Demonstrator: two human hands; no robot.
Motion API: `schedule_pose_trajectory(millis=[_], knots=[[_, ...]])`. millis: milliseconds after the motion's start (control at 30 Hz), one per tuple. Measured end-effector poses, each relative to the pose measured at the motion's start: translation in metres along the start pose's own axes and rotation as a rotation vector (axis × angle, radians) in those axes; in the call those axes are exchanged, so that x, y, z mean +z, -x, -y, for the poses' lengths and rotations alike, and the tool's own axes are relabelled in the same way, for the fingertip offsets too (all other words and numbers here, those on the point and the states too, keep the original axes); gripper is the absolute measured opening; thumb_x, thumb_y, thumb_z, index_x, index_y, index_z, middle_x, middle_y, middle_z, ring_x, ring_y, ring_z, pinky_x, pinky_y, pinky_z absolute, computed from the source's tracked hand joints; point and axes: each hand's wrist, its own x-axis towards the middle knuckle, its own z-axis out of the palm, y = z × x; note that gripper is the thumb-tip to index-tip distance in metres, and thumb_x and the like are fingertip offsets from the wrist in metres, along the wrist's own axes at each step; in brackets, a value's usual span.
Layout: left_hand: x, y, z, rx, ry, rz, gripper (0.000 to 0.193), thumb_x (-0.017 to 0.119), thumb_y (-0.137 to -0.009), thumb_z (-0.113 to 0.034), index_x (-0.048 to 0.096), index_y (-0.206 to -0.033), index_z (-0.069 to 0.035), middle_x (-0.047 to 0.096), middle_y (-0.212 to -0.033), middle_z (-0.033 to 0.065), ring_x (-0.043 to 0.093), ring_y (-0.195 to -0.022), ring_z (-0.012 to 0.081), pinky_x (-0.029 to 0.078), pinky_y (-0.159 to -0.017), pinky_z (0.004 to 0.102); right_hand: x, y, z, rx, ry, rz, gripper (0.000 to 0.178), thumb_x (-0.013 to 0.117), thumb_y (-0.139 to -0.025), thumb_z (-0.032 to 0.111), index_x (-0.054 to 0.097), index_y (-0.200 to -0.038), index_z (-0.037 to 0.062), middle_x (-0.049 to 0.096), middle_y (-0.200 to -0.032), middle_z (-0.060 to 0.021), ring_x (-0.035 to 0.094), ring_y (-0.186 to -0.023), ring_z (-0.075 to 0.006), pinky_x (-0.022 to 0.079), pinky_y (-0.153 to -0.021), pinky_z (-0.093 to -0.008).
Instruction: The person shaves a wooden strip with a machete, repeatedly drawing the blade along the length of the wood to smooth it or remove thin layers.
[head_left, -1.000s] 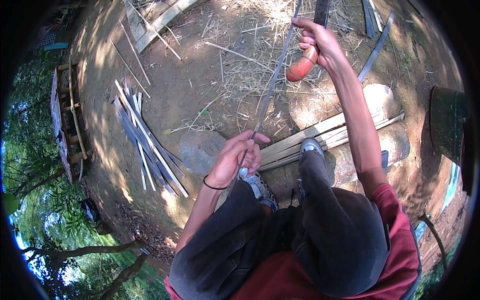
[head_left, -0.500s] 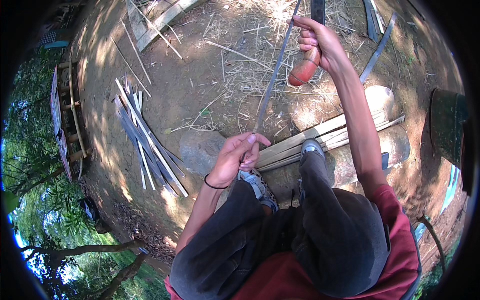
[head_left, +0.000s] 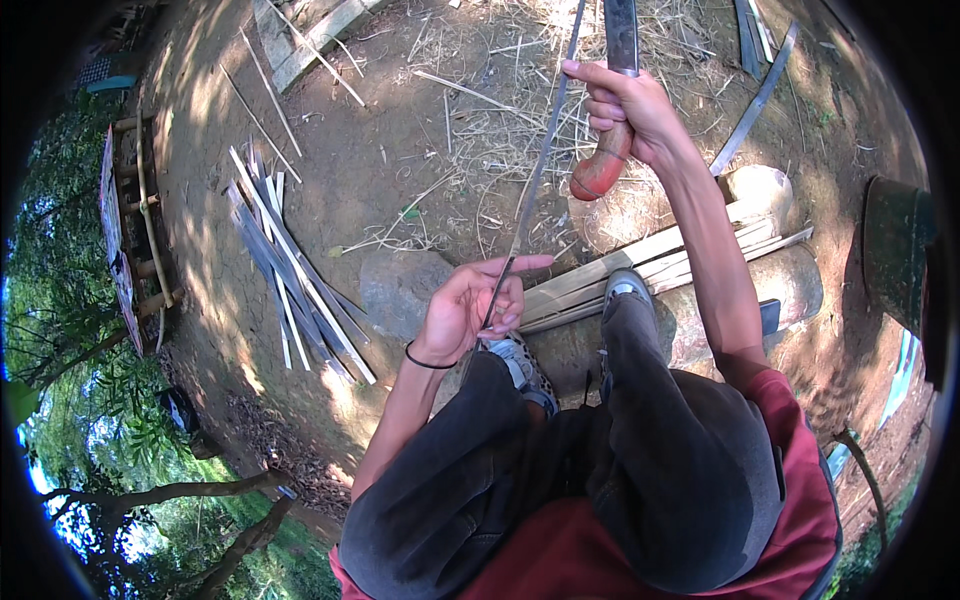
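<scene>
My right hand [head_left: 627, 108] grips the curved reddish-brown wooden handle [head_left: 603, 165] of a machete, its dark blade [head_left: 621, 35] pointing away and running out at the top edge. The thumb or forefinger of that hand reaches left onto a long thin dark bamboo strip [head_left: 541, 160]. The strip slants down toward me into my left hand [head_left: 470, 305], where it crosses the fingers. One finger of the left hand stretches out to the right while the others curl about the strip. Its lower end is hard to make out near my knee.
A loose pile of pale and dark strips [head_left: 290, 260] lies on the soil at left. Beside my feet, split pale strips [head_left: 660, 262] rest along a log [head_left: 790, 280]. A stone [head_left: 400, 290] sits near my left hand. Shavings [head_left: 490, 140] litter the ground ahead.
My right hand and the machete have come slightly nearer and to the left. A left finger has straightened outward, and more of the strip shows below the left hand's fingers.
</scene>
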Motion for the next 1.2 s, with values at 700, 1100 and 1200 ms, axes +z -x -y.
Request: schedule_pose_trajectory(millis=[700,1100,1200], knots=[[0.002,0.002,0.012,0.102,-0.283,-0.286,0.027,0.042,-0.103,-0.021,0.056,-0.102,0.002,0.038,-0.057,-0.004,0.034,-0.047,0.0038,0.026,-0.041,0.0201,-0.037,-0.036,0.03,-0.074,-0.021,-0.097,0.034,0.068,-0.088,0.015,0.06,-0.111,-0.0084,0.033,-0.06,0.0094,0.03,-0.047,-0.0003,0.029,-0.043,-0.0185],[-0.013,-0.002,0.006,0.181,-0.377,-0.552,0.033,0.04,-0.104,-0.027,0.048,-0.079,-0.008,0.026,-0.056,-0.0089,0.021,-0.043,0.0023,0.018,-0.039,0.022,0.027,0.097,-0.056,-0.251,1.074,0.02,0.017,0.057,-0.083,0.006,0.064,-0.091,-0.0073,0.056,-0.052,-0.0154,0.059,-0.046,-0.0279,0.045,-0.049,-0.0412],[-0.012,-0.003,0.001,0.133,-0.32,-0.538,0.033,0.041,-0.103,-0.03,0.041,-0.076,-0.012,0.024,-0.054,-0.0085,0.018,-0.041,0.0027,0.013,-0.037,0.0234,0.041,0.111,-0.074,-0.287,1.316,0.176,0.018,0.061,-0.077,0.008,0.06,-0.091,-0.0029,0.06,-0.061,-0.0219,0.061,-0.059,-0.042,0.048,-0.058,-0.0478]])
